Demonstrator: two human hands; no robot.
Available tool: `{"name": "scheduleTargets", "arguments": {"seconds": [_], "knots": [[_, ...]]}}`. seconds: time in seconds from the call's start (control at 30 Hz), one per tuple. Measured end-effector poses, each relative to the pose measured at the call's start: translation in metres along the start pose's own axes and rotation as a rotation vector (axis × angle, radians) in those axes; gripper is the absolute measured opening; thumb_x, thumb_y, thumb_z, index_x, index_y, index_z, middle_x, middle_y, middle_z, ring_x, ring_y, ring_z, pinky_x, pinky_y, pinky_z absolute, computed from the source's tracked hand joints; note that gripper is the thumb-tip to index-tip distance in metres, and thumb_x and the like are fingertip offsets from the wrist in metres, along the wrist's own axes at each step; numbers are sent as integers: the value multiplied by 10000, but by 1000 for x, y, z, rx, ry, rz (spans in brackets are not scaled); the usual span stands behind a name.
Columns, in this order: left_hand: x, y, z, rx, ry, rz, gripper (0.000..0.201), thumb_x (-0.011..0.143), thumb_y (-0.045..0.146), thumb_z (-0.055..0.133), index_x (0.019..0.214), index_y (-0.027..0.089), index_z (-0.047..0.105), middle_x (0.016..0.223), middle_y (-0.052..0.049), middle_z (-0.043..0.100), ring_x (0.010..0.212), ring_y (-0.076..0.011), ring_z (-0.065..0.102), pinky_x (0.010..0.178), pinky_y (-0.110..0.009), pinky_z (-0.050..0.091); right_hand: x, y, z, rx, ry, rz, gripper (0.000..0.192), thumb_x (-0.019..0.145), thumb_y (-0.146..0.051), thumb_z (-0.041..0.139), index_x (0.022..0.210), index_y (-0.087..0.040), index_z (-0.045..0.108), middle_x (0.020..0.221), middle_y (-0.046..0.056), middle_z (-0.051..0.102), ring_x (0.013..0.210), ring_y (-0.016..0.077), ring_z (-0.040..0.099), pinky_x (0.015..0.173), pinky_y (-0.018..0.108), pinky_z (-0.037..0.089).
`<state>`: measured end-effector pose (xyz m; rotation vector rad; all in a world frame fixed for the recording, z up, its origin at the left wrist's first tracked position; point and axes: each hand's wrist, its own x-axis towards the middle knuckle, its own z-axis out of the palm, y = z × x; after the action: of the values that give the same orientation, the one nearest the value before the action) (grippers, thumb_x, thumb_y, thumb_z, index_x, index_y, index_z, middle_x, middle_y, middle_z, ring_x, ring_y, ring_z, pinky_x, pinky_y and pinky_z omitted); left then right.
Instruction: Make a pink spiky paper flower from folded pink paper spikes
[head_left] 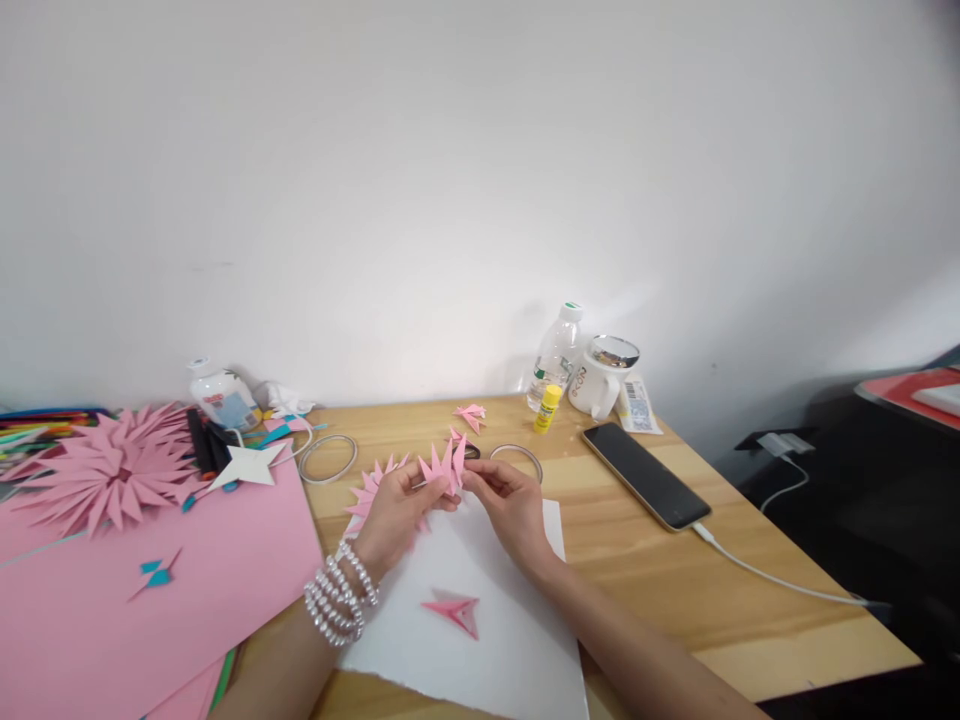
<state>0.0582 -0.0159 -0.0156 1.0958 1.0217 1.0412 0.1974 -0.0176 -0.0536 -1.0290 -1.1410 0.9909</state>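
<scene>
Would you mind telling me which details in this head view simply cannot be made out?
- Spiky pink folded-paper piece: how the left hand and right hand pinch it; their fingers cover the contact.
- Printed label on the clear plastic bottle: too small to read.
- Large pink paper sheet: cut off by the left and bottom edges.
- White charging cable: its far end fades into the dark area at the right.

Bare wood between phone (646, 476) and white sheet (480, 610)

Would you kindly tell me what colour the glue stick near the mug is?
The glue stick is yellow, seen in the head view.
</scene>
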Motion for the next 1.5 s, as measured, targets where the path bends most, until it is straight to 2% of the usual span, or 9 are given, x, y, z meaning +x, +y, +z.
{"name": "scheduleTargets", "arguments": {"seconds": [0.4, 0.87, 1.1, 1.23, 1.33, 1.5], "knots": [[1, 0, 1, -25, 4, 11, 211, 641, 307, 693, 688, 115, 618, 684, -57, 659, 644, -161, 619, 653, -294, 491, -2, 0, 2, -16, -17, -17, 205, 677, -357, 663, 805, -198, 681, 780, 49, 697, 693, 194, 645, 644, 322, 547], [2, -9, 1, 45, 64, 68, 144, 669, 254, 665, 679, 124, 603, 636, -50, 677, 596, -158, 633, 627, -282, 502, -4, 1, 6, 50, 8, 26, 136, 630, -290, 705, 719, -200, 656, 689, 23, 677, 622, 168, 627, 600, 288, 532], [2, -11, 1, 72, 89, 78, 150, 653, 262, 670, 650, 137, 588, 599, -35, 664, 575, -157, 626, 601, -275, 486, -4, 0, 5, 22, -3, 66, 186, 607, -316, 717, 712, -184, 637, 687, 34, 665, 612, 169, 622, 569, 282, 521], [2, -13, 1, 117, 101, 95, 153, 669, 266, 660, 653, 139, 576, 569, -11, 642, 569, -141, 609, 586, -255, 467, -2, 1, 4, 82, -12, 67, 312, 584, -280, 740, 825, -168, 577, 733, 29, 641, 625, 144, 610, 580, 261, 512], [3, -16, 0, 53, 34, 86, 154, 656, 253, 678, 694, 128, 597, 604, -11, 645, 596, -131, 598, 608, -253, 467, 1, 2, 3, 125, -53, 106, 371, 581, -288, 743, 877, -148, 568, 731, 32, 637, 616, 136, 605, 596, 263, 509], [5, -21, -5, 31, 20, 46, 177, 617, 235, 707, 711, 108, 628, 605, -29, 656, 590, -136, 594, 612, -260, 469, 4, -2, 0, 120, -206, 121, 242, 630, -328, 706, 760, -144, 617, 677, 29, 635, 587, 135, 593, 589, 265, 495]]}}
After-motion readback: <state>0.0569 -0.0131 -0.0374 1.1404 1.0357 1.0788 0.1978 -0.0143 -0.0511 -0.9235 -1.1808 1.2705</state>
